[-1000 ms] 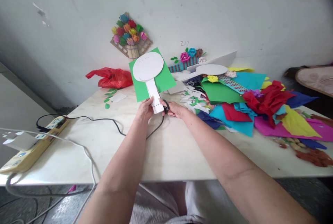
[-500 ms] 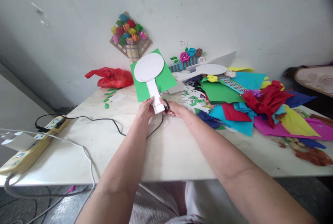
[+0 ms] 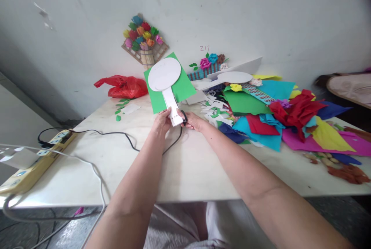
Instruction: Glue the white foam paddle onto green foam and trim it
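Note:
A white paddle-shaped cutout point(image 3: 164, 74), with an oval head and a straight handle, lies over a green paper sheet point(image 3: 187, 88). My left hand point(image 3: 164, 119) pinches the lower left side of the cutout's handle, holding cutout and sheet above the table. At the handle's right edge my right hand point(image 3: 191, 121) is closed around black-handled scissors point(image 3: 184, 117). The scissors' blades are mostly hidden behind the handle and paper, so I cannot tell how far they are spread.
A red plastic bag point(image 3: 124, 87) and green paper leaves point(image 3: 118, 118) lie at the back left. On the right are paper scraps point(image 3: 216, 110), coloured paper sheets point(image 3: 252, 102) and crumpled red paper point(image 3: 298, 108). A yellow power strip point(image 3: 43, 160) and a black cable point(image 3: 101, 131) occupy the left.
The cutout and green sheet have tilted very slightly to the left. Both hands keep nearly the same place and grip; the whole view has shifted a little.

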`<state>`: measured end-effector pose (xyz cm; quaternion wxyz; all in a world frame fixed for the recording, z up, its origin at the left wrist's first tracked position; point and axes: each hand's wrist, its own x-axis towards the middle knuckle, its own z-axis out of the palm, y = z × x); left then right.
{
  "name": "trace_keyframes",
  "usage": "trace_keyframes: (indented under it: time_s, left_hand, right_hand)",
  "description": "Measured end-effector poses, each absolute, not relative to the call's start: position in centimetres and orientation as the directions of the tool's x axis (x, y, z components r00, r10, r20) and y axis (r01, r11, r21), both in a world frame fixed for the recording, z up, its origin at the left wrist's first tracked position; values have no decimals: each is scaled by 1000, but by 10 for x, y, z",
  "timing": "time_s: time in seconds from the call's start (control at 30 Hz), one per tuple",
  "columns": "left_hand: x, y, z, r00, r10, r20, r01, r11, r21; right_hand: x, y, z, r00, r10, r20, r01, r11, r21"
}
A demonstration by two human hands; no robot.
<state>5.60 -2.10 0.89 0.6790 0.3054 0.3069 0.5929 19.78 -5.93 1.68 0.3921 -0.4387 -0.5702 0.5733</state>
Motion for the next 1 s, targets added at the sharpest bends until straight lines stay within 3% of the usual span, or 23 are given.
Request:
trace_keyframes:
  time_s: [0.47,1.0]
  left_hand:
    - [55,-22,12,62,990,-129,-628,140,766]
    - [57,-34,21,144,973,-181,-568,231,790]
  right_hand:
    - [194,-52,3,-245,969,-17,39,-8,-999]
    - [191,-58,7,-263,965,-15,-64,-33,-997]
